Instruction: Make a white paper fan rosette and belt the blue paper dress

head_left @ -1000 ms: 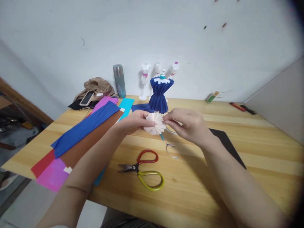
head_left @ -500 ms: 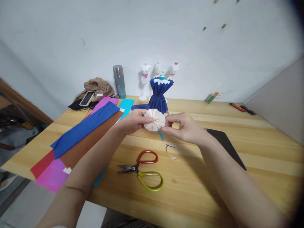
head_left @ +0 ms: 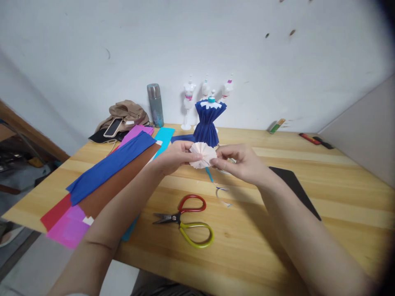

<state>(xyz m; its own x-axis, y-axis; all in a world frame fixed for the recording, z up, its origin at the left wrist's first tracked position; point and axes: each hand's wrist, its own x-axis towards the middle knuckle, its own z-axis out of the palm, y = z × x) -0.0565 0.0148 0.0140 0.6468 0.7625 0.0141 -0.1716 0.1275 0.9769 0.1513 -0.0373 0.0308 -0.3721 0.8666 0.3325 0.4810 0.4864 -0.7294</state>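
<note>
Between my two hands is a pale pink pleated paper rosette (head_left: pixel 203 158), held up above the table. My left hand (head_left: pixel 179 157) pinches it from the left, the thumb lying near its centre. At its right edge, my right hand (head_left: pixel 236 162) grips the rim between thumb and fingers. Just behind the rosette stands a small dress form wearing a dark blue pleated paper dress (head_left: pixel 206 125) with a teal neck band. Scissors (head_left: pixel 176 218) with one red and one yellow handle lie on the table below my hands, blades pointing left.
Coloured paper sheets (head_left: pixel 114 168) spread across the left side. White mini dress forms (head_left: pixel 187 102) stand by the wall near a thermos (head_left: pixel 156 106). A phone (head_left: pixel 113 127) rests by a brown cloth (head_left: pixel 128 112). A black flat board (head_left: pixel 294 191) lies right; a curled paper strip (head_left: pixel 219 198) lies mid-table.
The rosette has tilted a little in my hands and its rim looks more ruffled. My right fingers have shifted slightly along its right edge. The view has moved very slightly.
</note>
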